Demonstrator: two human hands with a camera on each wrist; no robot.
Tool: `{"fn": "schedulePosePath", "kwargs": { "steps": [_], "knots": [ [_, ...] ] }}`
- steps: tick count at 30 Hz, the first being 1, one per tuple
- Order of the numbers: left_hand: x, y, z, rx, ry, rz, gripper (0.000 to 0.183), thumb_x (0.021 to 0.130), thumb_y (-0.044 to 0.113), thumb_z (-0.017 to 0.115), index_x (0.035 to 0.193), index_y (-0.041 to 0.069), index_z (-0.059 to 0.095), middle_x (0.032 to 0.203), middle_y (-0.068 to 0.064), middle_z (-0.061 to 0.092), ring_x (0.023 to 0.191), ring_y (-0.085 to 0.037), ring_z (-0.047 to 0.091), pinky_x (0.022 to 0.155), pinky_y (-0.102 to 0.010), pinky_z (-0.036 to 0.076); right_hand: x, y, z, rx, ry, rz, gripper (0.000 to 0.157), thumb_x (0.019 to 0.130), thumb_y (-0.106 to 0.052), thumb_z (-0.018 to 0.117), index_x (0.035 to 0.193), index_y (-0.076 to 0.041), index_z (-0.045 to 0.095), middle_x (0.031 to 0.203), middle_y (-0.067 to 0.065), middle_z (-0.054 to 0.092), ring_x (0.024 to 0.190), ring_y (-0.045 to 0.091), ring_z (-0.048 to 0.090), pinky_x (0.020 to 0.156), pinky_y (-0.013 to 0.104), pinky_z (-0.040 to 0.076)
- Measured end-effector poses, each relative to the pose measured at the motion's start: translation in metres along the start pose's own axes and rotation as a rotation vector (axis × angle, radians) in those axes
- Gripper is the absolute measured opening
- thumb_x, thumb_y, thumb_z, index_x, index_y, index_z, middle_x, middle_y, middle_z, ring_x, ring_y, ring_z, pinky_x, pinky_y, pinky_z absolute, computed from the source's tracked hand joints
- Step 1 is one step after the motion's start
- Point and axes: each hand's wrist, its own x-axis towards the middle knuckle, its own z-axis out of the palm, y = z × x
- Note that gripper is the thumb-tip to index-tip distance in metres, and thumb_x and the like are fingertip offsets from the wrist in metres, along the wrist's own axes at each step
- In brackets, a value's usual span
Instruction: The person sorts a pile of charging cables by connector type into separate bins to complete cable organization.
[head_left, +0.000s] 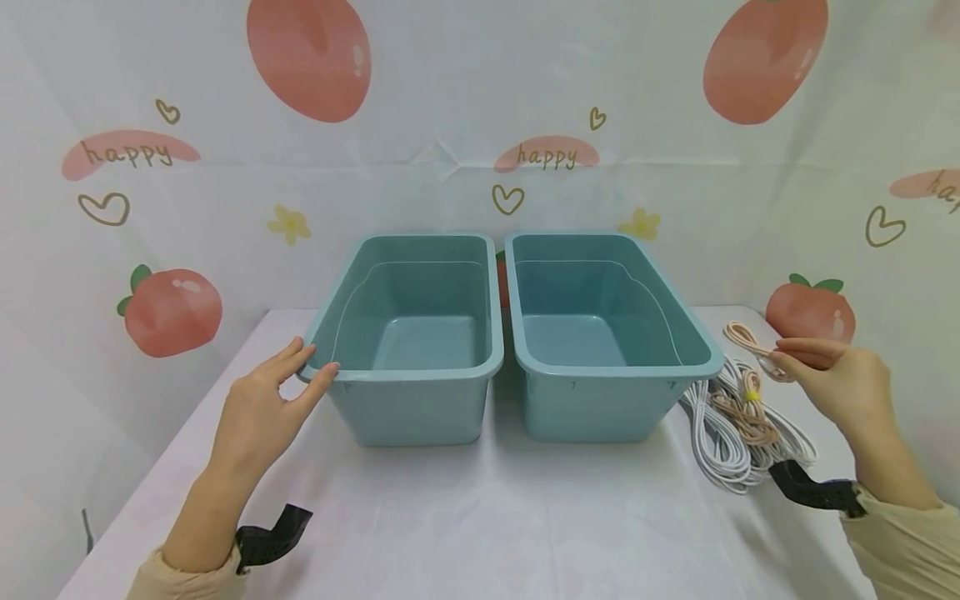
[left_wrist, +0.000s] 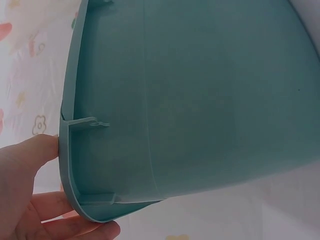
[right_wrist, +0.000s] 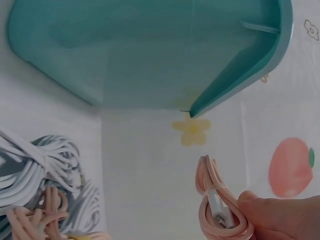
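The right hand [head_left: 847, 387] pinches a pink cable coil [right_wrist: 224, 205] just right of the right bin [head_left: 588, 404], while the left hand [head_left: 258, 408] holds the left bin [head_left: 420, 408] by its near corner.

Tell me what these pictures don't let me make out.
Head: the near floor of the left bin, hidden by its front wall.
Head: part of the white cables, hidden by the right bin.
Left wrist: the rest of the left hand, cut off by the left and bottom edges.
Right wrist: which type the held pink cable's connector is, too small and blurred.
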Motion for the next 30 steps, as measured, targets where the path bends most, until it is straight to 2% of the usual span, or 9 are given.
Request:
{"fn": "schedulePosePath", "kwargs": {
  "steps": [2,4,6,9,13,15,18,29,30],
  "knots": [
    [0.000,0.000,0.000,-0.002,0.003,0.002,0.057,0.090,0.041,0.058,0.129,-0.001,0.054,0.137,-0.022,0.048,0.125,-0.045,0.045,0.094,-0.061,0.042,0.001,-0.003,-0.002,0.015,0.015,-0.008,0.011,0.084,-0.026,0.069,0.084,-0.038,0.067,0.062,-0.051,0.043,0.066,-0.034,0.038,0.051,0.004,0.037],
    [0.000,0.000,0.000,-0.003,0.004,0.002,0.057,0.090,0.041,0.058,0.129,-0.001,0.054,0.137,-0.022,0.048,0.125,-0.045,0.045,0.094,-0.061,0.042,0.003,-0.006,-0.003,0.015,0.029,-0.011,0.011,0.084,-0.026,0.070,0.086,-0.037,0.069,0.062,-0.051,0.042,0.066,-0.034,0.038,0.051,0.003,0.037],
    [0.000,0.000,0.000,-0.003,0.005,0.003,0.057,0.090,0.041,0.058,0.129,-0.001,0.054,0.137,-0.022,0.048,0.125,-0.046,0.045,0.094,-0.061,0.042,0.003,-0.008,-0.004,0.010,0.036,-0.002,0.013,0.083,-0.027,0.070,0.096,-0.025,0.073,0.062,-0.052,0.041,0.066,-0.035,0.037,0.051,0.003,0.037],
    [0.000,0.000,0.000,-0.001,0.006,0.004,0.057,0.090,0.041,0.058,0.129,-0.001,0.055,0.137,-0.022,0.048,0.125,-0.046,0.046,0.094,-0.061,0.042,0.005,-0.013,-0.006,-0.002,0.041,0.009,0.038,0.084,-0.029,0.068,0.111,-0.002,0.068,0.062,-0.053,0.040,0.067,-0.035,0.036,0.051,0.002,0.037],
    [0.000,0.000,0.000,0.001,0.011,0.007,0.056,0.090,0.040,0.058,0.128,-0.001,0.055,0.137,-0.022,0.049,0.124,-0.046,0.046,0.094,-0.061,0.042,0.007,-0.019,-0.008,0.006,0.053,0.008,0.047,0.085,-0.029,0.067,0.115,0.007,0.062,0.063,-0.053,0.039,0.066,-0.034,0.037,0.051,0.001,0.036],
    [0.000,0.000,0.000,0.001,0.008,0.006,0.056,0.090,0.041,0.058,0.129,-0.001,0.055,0.137,-0.022,0.048,0.124,-0.046,0.046,0.094,-0.061,0.042,0.009,-0.022,-0.009,0.029,0.055,0.012,0.047,0.085,-0.029,0.067,0.116,0.005,0.063,0.064,-0.052,0.041,0.065,-0.033,0.039,0.052,0.001,0.037],
    [0.000,0.000,0.000,0.000,0.002,0.003,0.057,0.090,0.041,0.058,0.129,0.000,0.054,0.138,-0.022,0.048,0.125,-0.046,0.045,0.094,-0.061,0.042,0.010,-0.029,-0.011,0.075,0.048,0.029,0.037,0.085,-0.029,0.067,0.115,-0.006,0.067,0.064,-0.050,0.044,0.064,-0.032,0.043,0.052,0.000,0.038],
    [0.000,0.000,0.000,-0.001,0.000,0.003,0.057,0.090,0.041,0.058,0.129,0.000,0.054,0.138,-0.022,0.048,0.125,-0.046,0.045,0.095,-0.061,0.041,0.018,-0.053,-0.012,0.104,0.065,-0.025,0.038,0.084,-0.027,0.069,0.113,-0.001,0.067,0.068,-0.051,0.045,0.064,-0.029,0.047,0.051,0.001,0.042],
    [0.000,0.000,0.000,-0.002,0.000,0.003,0.057,0.090,0.041,0.058,0.129,0.000,0.054,0.138,-0.022,0.048,0.125,-0.046,0.045,0.095,-0.061,0.041,0.018,-0.055,-0.012,0.109,0.060,-0.026,0.032,0.084,-0.027,0.068,0.110,-0.008,0.069,0.068,-0.051,0.045,0.064,-0.029,0.047,0.051,0.001,0.043]
  ]
}}
